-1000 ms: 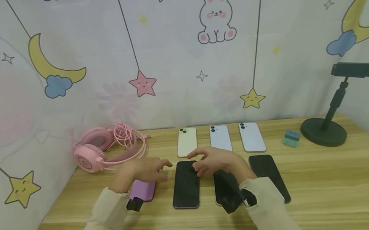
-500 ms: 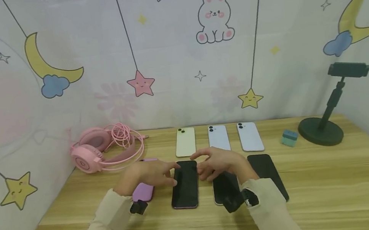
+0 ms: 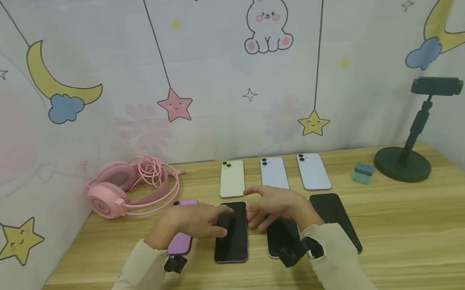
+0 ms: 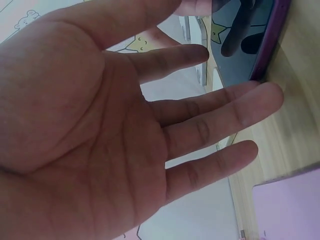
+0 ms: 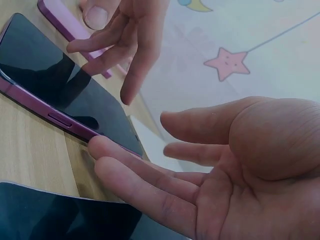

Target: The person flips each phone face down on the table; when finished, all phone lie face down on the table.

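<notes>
A phone [image 3: 233, 246] with a dark screen and purple edge lies face up between the hands. My left hand [image 3: 196, 221] reaches over its left side with fingers spread, holding nothing. In the left wrist view the fingers of that left hand [image 4: 200, 125] stretch out nearly straight. My right hand [image 3: 274, 203] is loosely bent, its fingertips at the phone's right edge. The right wrist view shows that right hand's fingers [image 5: 145, 190] beside the purple edge. Below the right hand lies another dark-screened phone [image 3: 282, 235]. A purple phone [image 3: 180, 244] is partly hidden by the left hand.
Behind, a cream phone [image 3: 232, 179] and two pale phones, one at the right [image 3: 314, 172], lie camera side up. Further right are a dark-screened phone [image 3: 335, 217], a small blue-green block [image 3: 363, 173] and a black stand [image 3: 402, 164]. A pink headset [image 3: 110, 196] sits back left.
My left hand has moved right, from above the purple phone to over the middle phone. The right hand has stayed almost in place. The view has shifted slightly.
</notes>
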A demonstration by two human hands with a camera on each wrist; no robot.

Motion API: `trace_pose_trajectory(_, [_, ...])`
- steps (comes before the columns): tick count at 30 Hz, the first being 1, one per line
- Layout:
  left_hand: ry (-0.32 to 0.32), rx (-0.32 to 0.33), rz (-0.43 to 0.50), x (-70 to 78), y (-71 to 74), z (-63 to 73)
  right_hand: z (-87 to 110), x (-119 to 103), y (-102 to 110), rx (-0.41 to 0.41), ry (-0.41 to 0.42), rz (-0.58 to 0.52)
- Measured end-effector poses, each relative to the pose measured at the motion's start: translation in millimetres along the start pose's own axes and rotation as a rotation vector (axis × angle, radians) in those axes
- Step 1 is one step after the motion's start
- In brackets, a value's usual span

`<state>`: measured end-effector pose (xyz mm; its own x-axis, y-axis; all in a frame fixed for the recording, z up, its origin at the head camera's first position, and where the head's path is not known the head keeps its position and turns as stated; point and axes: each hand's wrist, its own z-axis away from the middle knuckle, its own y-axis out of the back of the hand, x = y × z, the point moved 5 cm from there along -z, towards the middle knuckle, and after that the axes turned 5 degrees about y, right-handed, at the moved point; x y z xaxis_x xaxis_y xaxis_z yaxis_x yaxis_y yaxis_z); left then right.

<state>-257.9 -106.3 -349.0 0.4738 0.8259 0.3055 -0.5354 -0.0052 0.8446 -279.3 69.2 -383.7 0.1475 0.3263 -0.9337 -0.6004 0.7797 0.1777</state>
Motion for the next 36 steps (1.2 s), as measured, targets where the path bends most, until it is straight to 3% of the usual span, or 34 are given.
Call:
trace_pose_trajectory(16, [-0.078, 0.030, 0.025, 4.8, 3.8, 0.6, -12.3, 3, -4, 0.073, 0.018, 0.072])
trace_pose_trajectory(26, [-0.087, 0.035, 0.052, 1.9, 4.3, -2.2, -12.2, 2, -3, 0.130, 0.054, 0.051])
trace_pose_trajectory(36, [-0.114, 0.064, 0.074, 0.7, 6.3, -1.7, -13.1, 2, -2, 0.136, 0.064, 0.045])
